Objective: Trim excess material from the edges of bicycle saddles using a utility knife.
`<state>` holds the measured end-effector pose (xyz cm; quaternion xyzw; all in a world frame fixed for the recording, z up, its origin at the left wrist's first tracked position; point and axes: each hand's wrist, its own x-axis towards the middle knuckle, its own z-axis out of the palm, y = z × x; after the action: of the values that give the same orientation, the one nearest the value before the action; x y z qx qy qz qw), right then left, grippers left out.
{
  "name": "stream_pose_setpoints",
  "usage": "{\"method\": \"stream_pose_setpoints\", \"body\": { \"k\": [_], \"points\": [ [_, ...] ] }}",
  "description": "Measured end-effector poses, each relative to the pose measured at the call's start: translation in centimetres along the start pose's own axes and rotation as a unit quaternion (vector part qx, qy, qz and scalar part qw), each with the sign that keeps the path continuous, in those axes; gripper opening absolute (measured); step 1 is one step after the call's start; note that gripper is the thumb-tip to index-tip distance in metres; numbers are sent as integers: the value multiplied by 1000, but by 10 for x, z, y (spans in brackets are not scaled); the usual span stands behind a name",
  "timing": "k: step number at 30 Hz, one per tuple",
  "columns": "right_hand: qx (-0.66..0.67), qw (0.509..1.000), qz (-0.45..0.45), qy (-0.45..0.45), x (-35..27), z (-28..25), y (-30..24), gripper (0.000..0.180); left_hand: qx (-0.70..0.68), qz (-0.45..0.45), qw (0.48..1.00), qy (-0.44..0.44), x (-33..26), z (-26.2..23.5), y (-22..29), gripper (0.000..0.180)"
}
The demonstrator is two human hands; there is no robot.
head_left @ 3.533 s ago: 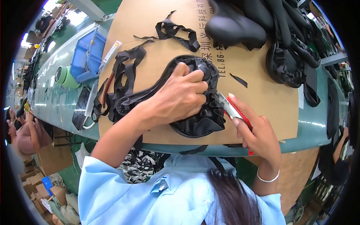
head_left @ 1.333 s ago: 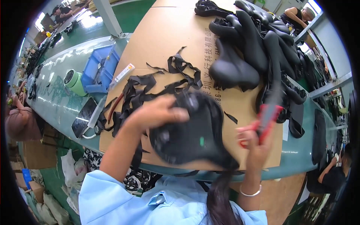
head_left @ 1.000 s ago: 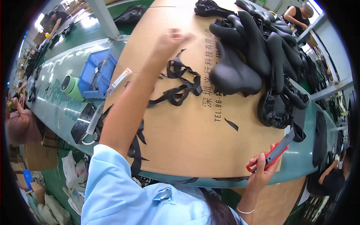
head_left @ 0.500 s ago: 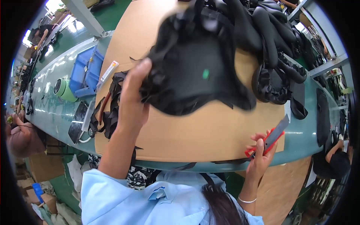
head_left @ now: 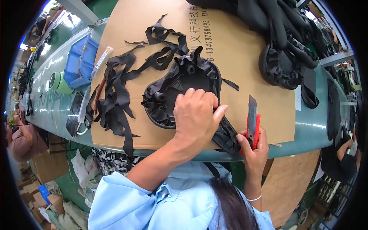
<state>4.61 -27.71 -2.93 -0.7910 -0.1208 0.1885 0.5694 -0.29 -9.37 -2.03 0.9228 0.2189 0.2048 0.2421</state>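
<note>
A black saddle-shaped piece (head_left: 178,82) with gathered fabric round its inner edge lies hollow side up on the cardboard sheet (head_left: 161,140). My left hand (head_left: 197,115) is closed over its middle, fingers curled, hiding part of the hollow. The narrow end (head_left: 226,138) points toward me and to the right, close to my right hand (head_left: 255,147). That hand is wrapped round a red utility knife (head_left: 252,124), its long blade extended and pointing away from me. A short black strip (head_left: 230,84) lies just right of the piece.
Loose black fabric strips (head_left: 119,82) are heaped to the left. Beyond them are a blue bin (head_left: 81,61), a green round container (head_left: 60,82) and a dark phone-like slab (head_left: 74,115). More black saddle-shaped pieces (head_left: 281,63) are piled at the back right. Other people sit at both sides.
My left hand has brought the black piece down onto the cardboard, uncovering loose strips behind it. The knife in my right hand has moved left, its blade now more upright.
</note>
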Motion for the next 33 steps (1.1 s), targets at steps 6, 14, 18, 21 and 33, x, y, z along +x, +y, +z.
{"method": "stream_pose_setpoints", "body": {
  "k": [6, 14, 18, 21, 33],
  "points": [
    [-184, 961, -206, -22, 14, -11, -13, 42, -232, -100, 967, -43, -5, -7, -12, 16],
    [-297, 882, -307, -199, 40, -11, -40, 55, -268, -122, 956, -2, -10, -14, -13, 13],
    [-294, 897, -260, -205, 19, -16, -41, 56, -378, -142, 913, -47, -15, -22, -18, 12],
    [-277, 903, -254, -210, 9, -18, -42, 55, -419, -116, 899, -60, -16, -22, -24, 11],
    [-299, 946, -57, -108, -92, -36, -27, 52, -835, -136, 534, -4, 3, -16, -34, 11]
  ]
}}
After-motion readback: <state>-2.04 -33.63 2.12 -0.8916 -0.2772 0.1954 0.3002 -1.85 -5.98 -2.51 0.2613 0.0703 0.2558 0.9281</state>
